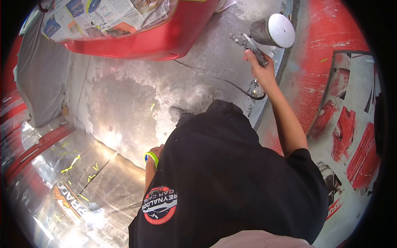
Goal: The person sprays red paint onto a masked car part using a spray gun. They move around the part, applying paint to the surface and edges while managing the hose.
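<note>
My right hand [263, 71] is wrapped round the grip of a metal spray gun [250, 45], held out in front of me at the upper right. A silver paint cup [281, 31] is attached to the gun. From the grip a dark hose [235, 85] loops down and runs left across the floor. Low at my left side is my left hand [157, 151], close against my black shirt, with a lime wristband [151, 157] at its wrist. Its fingers are mostly hidden. Ahead, at the upper left, stands a glossy red car panel [136, 47] covered on top with newspaper [111, 18].
Grey concrete floor [124, 95] with pale stains lies ahead of me. A grey cloth [43, 70] hangs at the left. Printed sheeting [99, 194] with yellow tape scraps covers the lower left. At the right are a red-sprayed surface [326, 29] and a paint-smeared board [331, 124].
</note>
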### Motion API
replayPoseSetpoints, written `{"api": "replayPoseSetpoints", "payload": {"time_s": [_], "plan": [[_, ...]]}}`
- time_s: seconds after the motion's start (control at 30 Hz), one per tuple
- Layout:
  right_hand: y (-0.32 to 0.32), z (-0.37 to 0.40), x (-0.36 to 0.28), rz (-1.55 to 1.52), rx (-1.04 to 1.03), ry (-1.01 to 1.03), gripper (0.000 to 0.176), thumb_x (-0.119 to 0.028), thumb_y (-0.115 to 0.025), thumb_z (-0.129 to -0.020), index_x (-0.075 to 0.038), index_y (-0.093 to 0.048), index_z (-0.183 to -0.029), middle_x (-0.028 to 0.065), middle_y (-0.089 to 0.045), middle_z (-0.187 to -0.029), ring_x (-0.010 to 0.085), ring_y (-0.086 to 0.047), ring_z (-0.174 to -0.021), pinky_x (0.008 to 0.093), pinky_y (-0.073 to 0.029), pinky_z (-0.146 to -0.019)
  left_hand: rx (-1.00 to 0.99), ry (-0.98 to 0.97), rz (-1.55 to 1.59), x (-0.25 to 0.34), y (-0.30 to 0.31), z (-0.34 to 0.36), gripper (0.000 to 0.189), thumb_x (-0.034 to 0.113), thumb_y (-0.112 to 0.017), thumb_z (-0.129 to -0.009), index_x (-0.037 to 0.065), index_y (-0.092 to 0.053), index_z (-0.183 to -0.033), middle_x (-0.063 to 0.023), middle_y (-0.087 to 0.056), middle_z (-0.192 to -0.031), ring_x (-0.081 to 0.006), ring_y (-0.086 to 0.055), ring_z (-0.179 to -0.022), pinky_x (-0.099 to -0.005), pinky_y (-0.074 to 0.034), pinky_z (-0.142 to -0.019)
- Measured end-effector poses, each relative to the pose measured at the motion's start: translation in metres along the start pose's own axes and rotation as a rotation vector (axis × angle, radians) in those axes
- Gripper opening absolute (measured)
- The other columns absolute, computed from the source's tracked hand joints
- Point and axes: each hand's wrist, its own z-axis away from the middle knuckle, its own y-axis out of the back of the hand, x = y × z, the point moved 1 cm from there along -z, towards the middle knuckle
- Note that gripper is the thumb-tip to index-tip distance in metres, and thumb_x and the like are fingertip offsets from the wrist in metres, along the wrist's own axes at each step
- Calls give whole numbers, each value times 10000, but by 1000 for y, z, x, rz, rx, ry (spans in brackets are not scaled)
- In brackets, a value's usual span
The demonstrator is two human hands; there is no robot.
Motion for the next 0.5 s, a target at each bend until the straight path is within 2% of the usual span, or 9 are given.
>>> {"api": "replayPoseSetpoints", "payload": {"time_s": [0.07,0.17,0.33,0.4,0.5], "plan": [[-4,3,-3,-28,5,22,401,-458,-726,-881,-59,-698,-908,-42,-599,-686,38,-431,-486,228,-324,-445,-2,16,-4,5,0,1,591,565,-560,-919,-5,-720,-918,-140,-705,-811,-251,-641,-758,-371,-485,-765],[-6,9,-9,-4,-111,-103,553,-476,-755,-851,11,-709,-1107,47,-699,-902,105,-593,-836,273,-475,-791,6,50,-125,30,3,3,586,562,-562,-918,-4,-713,-892,-130,-701,-800,-245,-635,-752,-368,-484,-762],[-12,12,-7,28,-146,-135,661,-478,-771,-833,81,-654,-1164,120,-716,-986,135,-633,-904,282,-480,-858,9,-41,57,-18,-1,-16,575,553,-575,-916,-4,-709,-874,-111,-692,-786,-234,-617,-735,-358,-479,-753],[-12,16,-9,33,-215,-158,712,-479,-776,-827,107,-620,-1200,149,-708,-1031,161,-645,-955,297,-482,-891,-21,-28,-14,8,3,-11,576,555,-577,-915,-5,-707,-868,-106,-688,-778,-229,-609,-725,-356,-475,-746],[-7,27,-5,45,-349,-155,773,-485,-777,-820,131,-578,-1243,192,-674,-1133,216,-642,-1054,335,-482,-942,-29,89,-117,37,8,1,577,551,-577,-918,-8,-707,-870,-108,-689,-778,-227,-610,-724,-355,-474,-743]]}}
